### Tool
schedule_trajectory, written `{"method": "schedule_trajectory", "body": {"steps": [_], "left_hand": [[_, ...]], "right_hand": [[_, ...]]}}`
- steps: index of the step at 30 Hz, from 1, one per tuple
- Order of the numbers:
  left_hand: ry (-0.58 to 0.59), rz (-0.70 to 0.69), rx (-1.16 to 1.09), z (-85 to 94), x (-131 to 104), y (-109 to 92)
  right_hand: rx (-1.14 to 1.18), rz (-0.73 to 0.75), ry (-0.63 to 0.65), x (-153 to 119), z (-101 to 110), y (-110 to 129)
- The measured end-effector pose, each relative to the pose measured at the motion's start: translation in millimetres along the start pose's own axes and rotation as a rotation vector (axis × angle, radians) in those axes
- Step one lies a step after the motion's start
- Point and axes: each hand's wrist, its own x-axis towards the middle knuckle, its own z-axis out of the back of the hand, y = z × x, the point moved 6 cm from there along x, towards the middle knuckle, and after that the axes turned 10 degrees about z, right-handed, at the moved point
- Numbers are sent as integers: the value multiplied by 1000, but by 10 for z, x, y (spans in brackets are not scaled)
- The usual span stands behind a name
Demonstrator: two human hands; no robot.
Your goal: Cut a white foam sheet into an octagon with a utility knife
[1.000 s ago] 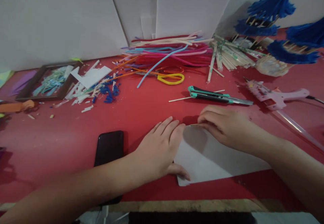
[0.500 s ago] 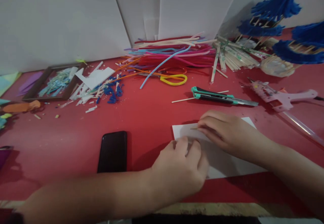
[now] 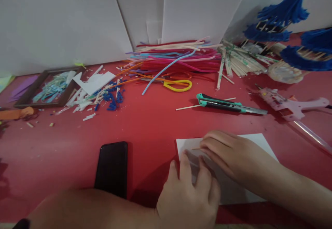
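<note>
The thin, pale, wood-coloured stick (image 3: 196, 149) projects leftward from the pinched right-hand fingertips over the far-left part of the white, flat sheet (image 3: 255, 142), its visible length roughly parallel to the sheet's far edge. The right hand (image 3: 230, 153) is nearer and grips the stick; the left hand (image 3: 190, 194), fingers spread and holding nothing visible, is positioned nearer the body, fingertip contact indeterminate. Bare red tabletop (image 3: 145, 129) provides clearance leftward to the black, rectangular phone (image 3: 112, 168); beyond the sheet lies the green-and-black box cutter (image 3: 223, 103).
</note>
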Motion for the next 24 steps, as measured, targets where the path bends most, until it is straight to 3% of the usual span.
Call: {"method": "schedule_trajectory", "body": {"steps": [10,24], "left_hand": [[-52,32,33,4,54,84],[-51,-9,14,-9,39,69]], "right_hand": [[38,17,-26,64,21,-12],[-102,83,-26,82,47,76]]}}
